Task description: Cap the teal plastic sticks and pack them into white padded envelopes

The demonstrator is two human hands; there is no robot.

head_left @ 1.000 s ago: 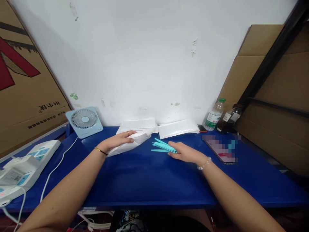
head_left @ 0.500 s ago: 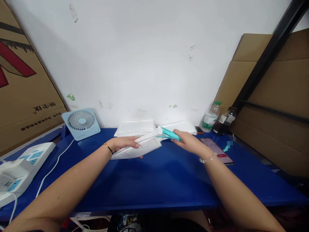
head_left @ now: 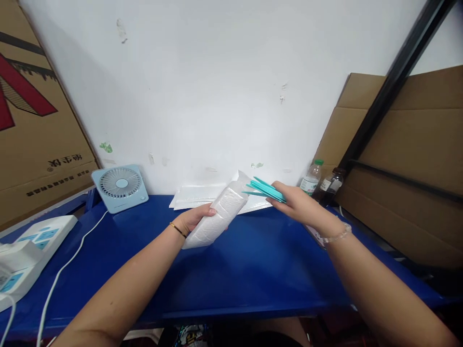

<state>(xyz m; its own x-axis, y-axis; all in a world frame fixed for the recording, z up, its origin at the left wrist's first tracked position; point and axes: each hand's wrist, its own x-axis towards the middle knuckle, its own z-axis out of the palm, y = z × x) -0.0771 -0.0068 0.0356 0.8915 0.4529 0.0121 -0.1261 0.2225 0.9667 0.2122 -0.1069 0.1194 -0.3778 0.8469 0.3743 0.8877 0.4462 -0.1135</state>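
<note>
My left hand (head_left: 195,219) is closed round a white padded bag (head_left: 220,212), held tilted above the blue table (head_left: 235,270) with its open mouth up and to the right. My right hand (head_left: 298,205) grips a bunch of thin teal sticks (head_left: 265,190). Their tips point left and reach the bag's mouth. Both hands are lifted off the table top. A thin bracelet circles each wrist.
Stacks of white bags (head_left: 197,195) lie against the wall. A small blue fan (head_left: 119,187) stands at the back left, a white power strip (head_left: 25,255) with a cable at the far left. Two bottles (head_left: 320,183) and cardboard (head_left: 408,159) are at the right.
Both hands rose off the table. The left lifted and tilted the bag; the right picked up the teal sticks and brought their tips to the bag's mouth.
</note>
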